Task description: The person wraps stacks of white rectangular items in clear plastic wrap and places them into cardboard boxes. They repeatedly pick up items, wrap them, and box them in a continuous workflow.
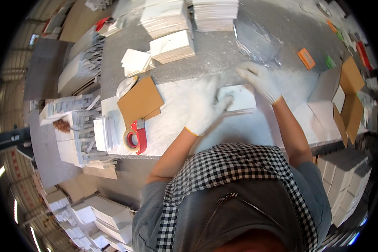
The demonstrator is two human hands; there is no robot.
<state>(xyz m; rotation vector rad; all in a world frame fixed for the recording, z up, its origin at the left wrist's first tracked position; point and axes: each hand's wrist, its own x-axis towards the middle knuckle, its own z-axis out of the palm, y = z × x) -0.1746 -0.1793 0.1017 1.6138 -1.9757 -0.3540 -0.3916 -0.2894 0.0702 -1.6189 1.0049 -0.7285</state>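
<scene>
A short stack of thin white rectangular pieces (242,97) lies on the white-covered strip of table in front of me. My left hand (202,106), in a white glove, is at its left edge with the thumb over the top; the fingers are blurred. At the far right corner of the stack is my right hand (258,80), also gloved, its fingers curled in. A hazy greyish patch lies between the two hands, and I cannot make out whether the right fingers pinch anything there.
To the left lie brown cardboard (142,101) and a red tape dispenser (141,137). Taller white stacks (166,19) and clear plastic film (256,40) are farther back. On the right stand an open carton (326,94) and an orange box (306,59).
</scene>
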